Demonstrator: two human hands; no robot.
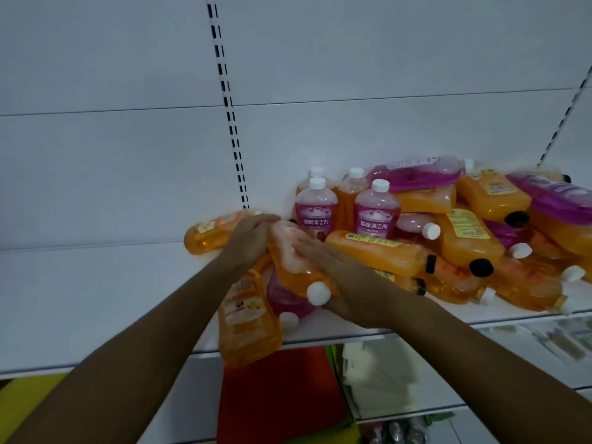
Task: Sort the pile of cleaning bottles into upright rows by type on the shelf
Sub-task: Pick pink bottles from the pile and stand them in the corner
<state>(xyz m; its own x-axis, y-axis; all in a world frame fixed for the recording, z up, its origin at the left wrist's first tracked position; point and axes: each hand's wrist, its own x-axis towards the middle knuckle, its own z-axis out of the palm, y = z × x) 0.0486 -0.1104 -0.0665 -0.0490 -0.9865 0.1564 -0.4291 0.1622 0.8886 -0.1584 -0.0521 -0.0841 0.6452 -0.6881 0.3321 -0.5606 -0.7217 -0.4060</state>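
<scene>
Barely begun: four bottles (347, 203) stand upright at the shelf (96, 299) back; both hands (253, 238) grasp one orange bottle (294, 264) near the pile (480, 235) lying rightward

A shop: white display shelf (96, 299) on slotted uprights (229, 107), many identical labelled cleaning bottles (378, 209) heaped on it.

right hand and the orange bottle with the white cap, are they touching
Touching. The head view shows the right hand wrapped around the orange bottle beside its white cap.
</scene>
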